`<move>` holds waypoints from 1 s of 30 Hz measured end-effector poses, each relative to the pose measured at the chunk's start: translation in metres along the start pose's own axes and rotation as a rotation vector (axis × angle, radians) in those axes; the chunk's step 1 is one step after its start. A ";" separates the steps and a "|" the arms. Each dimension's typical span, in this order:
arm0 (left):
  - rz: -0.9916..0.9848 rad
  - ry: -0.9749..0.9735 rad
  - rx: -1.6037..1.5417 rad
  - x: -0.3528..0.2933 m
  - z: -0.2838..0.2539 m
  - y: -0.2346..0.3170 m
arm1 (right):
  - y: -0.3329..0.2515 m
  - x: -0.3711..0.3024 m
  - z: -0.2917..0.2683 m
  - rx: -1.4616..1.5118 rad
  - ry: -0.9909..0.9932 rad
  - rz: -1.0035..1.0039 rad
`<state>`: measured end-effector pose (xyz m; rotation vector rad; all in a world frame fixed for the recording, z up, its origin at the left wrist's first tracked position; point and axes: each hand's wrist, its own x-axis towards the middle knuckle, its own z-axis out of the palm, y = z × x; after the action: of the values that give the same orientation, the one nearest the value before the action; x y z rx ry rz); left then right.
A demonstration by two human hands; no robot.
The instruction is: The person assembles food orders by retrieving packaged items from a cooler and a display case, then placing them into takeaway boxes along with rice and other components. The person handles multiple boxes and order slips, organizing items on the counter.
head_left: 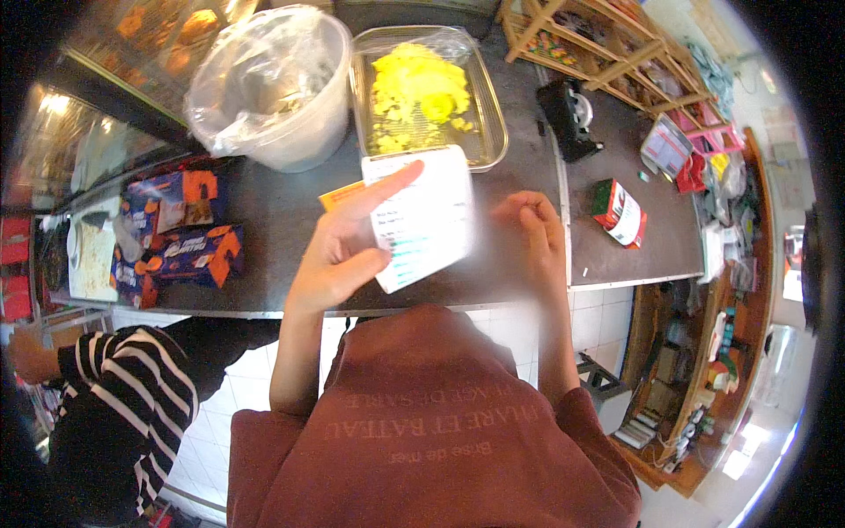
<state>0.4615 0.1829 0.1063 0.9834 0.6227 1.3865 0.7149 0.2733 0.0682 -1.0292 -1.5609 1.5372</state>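
My left hand (pixel 339 251) is closed around a white printed paper carton (pixel 427 220), tilted over the dark counter. The thumb and a finger press on its printed face. An orange flap (pixel 339 195) sticks out behind that hand. To the right of the carton, and apart from it, is my right hand (pixel 532 224), somewhat blurred, its fingers loosely bent and slightly apart with nothing seen in them. Just beyond the carton stands a clear rectangular tray (pixel 500 145) holding crumbly yellow food (pixel 422 84). The carton overlaps its near edge.
A clear plastic bucket (pixel 308 132) lined with a bag stands left of the tray. Blue and orange cartons (pixel 198 251) lie at the left. On the right are a black tape dispenser (pixel 568 119), a red and green box (pixel 618 214) and a wooden rack (pixel 585 48). A person in striped sleeves (pixel 132 361) is at lower left.
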 end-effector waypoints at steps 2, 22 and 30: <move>-0.033 -0.057 0.005 0.021 0.029 -0.010 | -0.026 -0.023 -0.001 0.105 -0.043 -0.119; -0.530 -0.755 0.534 0.056 0.157 -0.116 | -0.054 -0.006 -0.157 0.098 -0.174 -0.099; -0.573 -0.867 0.469 0.070 0.164 -0.138 | -0.068 0.007 -0.171 0.122 -0.212 -0.193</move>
<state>0.6806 0.2308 0.0813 1.4940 0.4989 0.2323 0.8620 0.3555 0.1432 -0.6452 -1.6340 1.6244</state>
